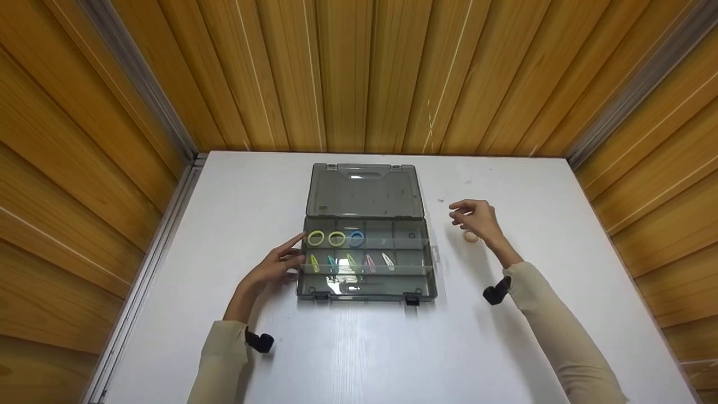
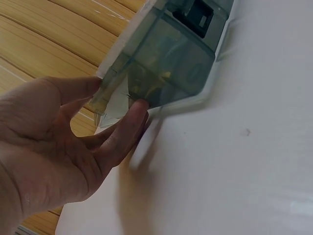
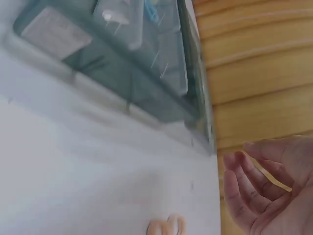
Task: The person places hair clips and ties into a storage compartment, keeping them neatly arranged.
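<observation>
A grey see-through compartment box (image 1: 367, 285) lies with its lid (image 1: 364, 191) folded back. Along the back row sit two yellow-green hair ties (image 1: 336, 239) and a blue hair tie (image 1: 357, 239). The middle row holds several snap hair clips, among them a pink clip (image 1: 370, 263) and a white clip (image 1: 388, 261). My left hand (image 1: 273, 266) touches the box's left side with fairly straight fingers. Right of the box, my right hand (image 1: 477, 217) is raised with loosely bent fingers; I see nothing held in it. Peach hair ties (image 3: 166, 226) lie on the table below it.
The white table (image 1: 359, 353) meets a wood-patterned wall (image 1: 364, 78) at the back, with similar walls at both sides. Two black latches, one of them the right latch (image 1: 412, 299), stick out from the box's front edge.
</observation>
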